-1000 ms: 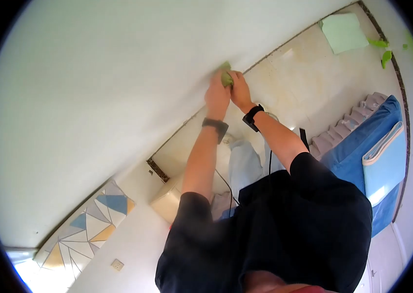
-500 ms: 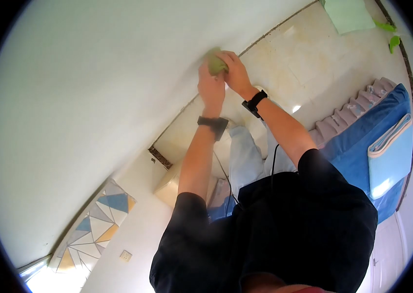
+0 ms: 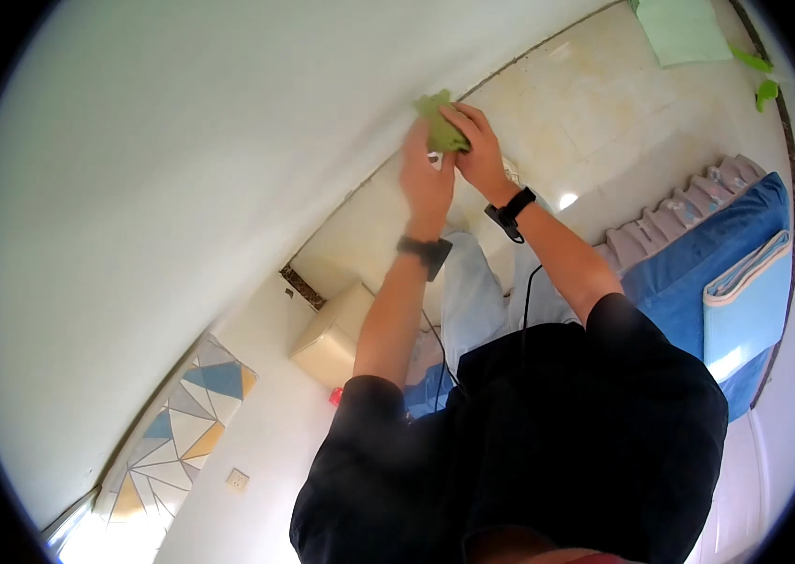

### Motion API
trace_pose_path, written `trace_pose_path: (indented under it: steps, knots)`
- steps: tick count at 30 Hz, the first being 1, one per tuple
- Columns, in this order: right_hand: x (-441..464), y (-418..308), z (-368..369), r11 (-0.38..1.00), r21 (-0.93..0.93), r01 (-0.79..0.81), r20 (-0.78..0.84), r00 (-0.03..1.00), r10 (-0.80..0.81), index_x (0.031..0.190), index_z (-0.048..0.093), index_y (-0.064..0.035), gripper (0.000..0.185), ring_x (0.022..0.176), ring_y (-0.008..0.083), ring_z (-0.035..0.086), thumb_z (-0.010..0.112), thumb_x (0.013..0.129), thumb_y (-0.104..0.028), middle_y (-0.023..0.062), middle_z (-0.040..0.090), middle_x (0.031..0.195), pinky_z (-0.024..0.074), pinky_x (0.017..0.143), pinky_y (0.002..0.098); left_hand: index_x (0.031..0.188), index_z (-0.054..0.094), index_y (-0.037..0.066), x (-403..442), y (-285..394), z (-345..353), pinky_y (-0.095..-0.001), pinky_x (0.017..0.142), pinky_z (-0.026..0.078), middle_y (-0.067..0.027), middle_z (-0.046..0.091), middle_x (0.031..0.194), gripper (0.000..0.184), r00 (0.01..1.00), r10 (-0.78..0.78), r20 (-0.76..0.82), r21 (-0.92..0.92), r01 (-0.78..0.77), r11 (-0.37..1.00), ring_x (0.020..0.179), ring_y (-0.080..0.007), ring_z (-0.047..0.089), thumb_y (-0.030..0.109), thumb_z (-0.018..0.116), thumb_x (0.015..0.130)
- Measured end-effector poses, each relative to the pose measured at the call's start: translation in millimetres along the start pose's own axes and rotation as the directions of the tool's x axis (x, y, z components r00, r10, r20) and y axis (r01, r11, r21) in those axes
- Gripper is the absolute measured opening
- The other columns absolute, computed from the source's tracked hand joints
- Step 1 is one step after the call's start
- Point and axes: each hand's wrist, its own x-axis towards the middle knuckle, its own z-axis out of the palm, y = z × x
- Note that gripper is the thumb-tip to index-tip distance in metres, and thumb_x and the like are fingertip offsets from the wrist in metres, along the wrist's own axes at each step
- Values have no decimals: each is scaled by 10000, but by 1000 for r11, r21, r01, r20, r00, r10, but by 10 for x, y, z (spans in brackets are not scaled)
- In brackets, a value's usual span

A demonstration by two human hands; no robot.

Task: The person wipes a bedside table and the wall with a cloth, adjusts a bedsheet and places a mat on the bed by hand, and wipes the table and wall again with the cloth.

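Observation:
A crumpled green cloth (image 3: 446, 132) is held between my two hands, close to the white wall (image 3: 228, 141) just above the floor edge. My left hand (image 3: 426, 179) is closed on the cloth's left side, its fingertips partly blurred. My right hand (image 3: 480, 150) has its fingers bent over the cloth's right side. A dark band with a small box sits on each wrist.
A pale green sheet (image 3: 684, 33) lies on the tiled floor (image 3: 585, 103), near bright green pieces (image 3: 767, 94). To the right is a blue-covered bed (image 3: 698, 244) with a folded light blue blanket (image 3: 745, 301). A beige box (image 3: 336, 334) stands left of my legs.
Both hands and the cloth have shifted slightly right since the last frame, and more of the cloth shows between them. The camera view has also moved since the first frame.

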Motion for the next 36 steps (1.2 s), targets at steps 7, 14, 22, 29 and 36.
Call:
trace_pose_path:
  steps: [7, 14, 22, 29, 36]
  knots:
    - [-649, 532, -153, 927, -321, -194, 399, 860, 318, 1257, 578, -149, 573, 1081, 347, 569, 658, 718, 29, 126, 572, 1205, 504, 893, 423, 1307, 521, 96, -196, -561, 44, -420, 840, 506, -148, 612, 1166, 544, 810, -350, 471, 286, 235, 929, 1062, -349, 598, 118, 725, 803]
    - [-599, 162, -548, 951, -227, -211, 315, 908, 277, 1281, 556, -122, 588, 1072, 352, 578, 637, 722, 39, 124, 586, 1185, 503, 884, 411, 1323, 499, 61, -591, -285, 127, -410, 836, 515, -163, 598, 1192, 531, 913, -174, 370, 151, 125, 981, 1056, -330, 606, 150, 704, 842]
    - [370, -1173, -692, 983, -61, 173, 262, 953, -152, 1214, 627, -116, 559, 1039, 313, 607, 700, 688, 57, 109, 593, 1197, 536, 828, 364, 1365, 486, 36, -121, 869, -824, -350, 791, 542, -148, 575, 1240, 640, 1000, 22, 4, -104, -21, 994, 1045, -279, 609, 55, 749, 783]
    - [1381, -3128, -766, 688, 25, 725, -50, 688, -724, 1126, 698, -107, 526, 975, 298, 585, 772, 618, 10, 109, 596, 1124, 519, 778, 360, 1348, 499, 15, 465, 2213, -2037, -389, 833, 533, -199, 570, 1232, 739, 773, 430, -466, 56, -460, 886, 1053, -349, 601, 51, 821, 684]
    - [1147, -3651, -255, 677, 100, 729, -53, 683, -728, 1086, 697, -88, 456, 968, 305, 552, 774, 642, -19, 105, 587, 1089, 493, 791, 376, 1318, 514, 14, 269, 2102, -2658, -360, 846, 541, -184, 569, 1204, 728, 783, 298, -545, -115, -422, 899, 1046, -312, 608, 14, 833, 664]
